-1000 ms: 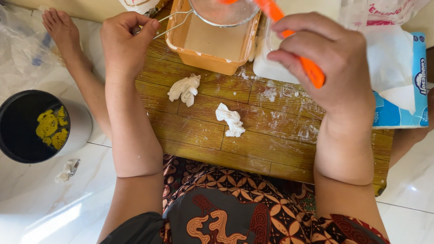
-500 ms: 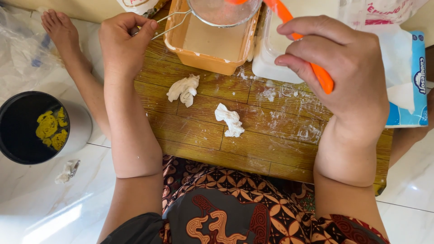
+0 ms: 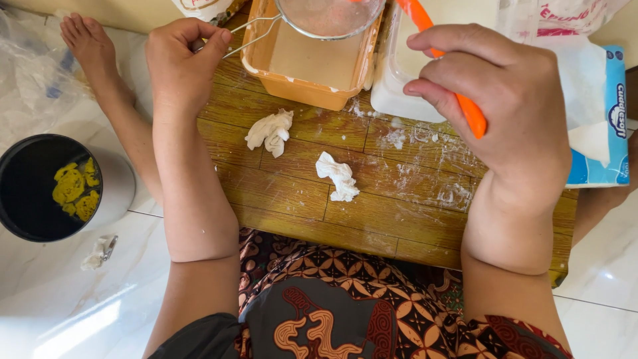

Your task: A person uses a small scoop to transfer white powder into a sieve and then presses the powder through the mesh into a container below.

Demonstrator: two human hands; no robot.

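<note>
The left hand point(image 3: 179, 63) grips the thin wire handle of the sieve point(image 3: 329, 16) over the orange tub point(image 3: 302, 90) — light, wobbly — while the right hand point(image 3: 492, 106) squeezes an orange spatula point(image 3: 468, 113).

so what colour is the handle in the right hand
Bright orange plastic handle, gripped by the right hand; head view shows it.
</note>
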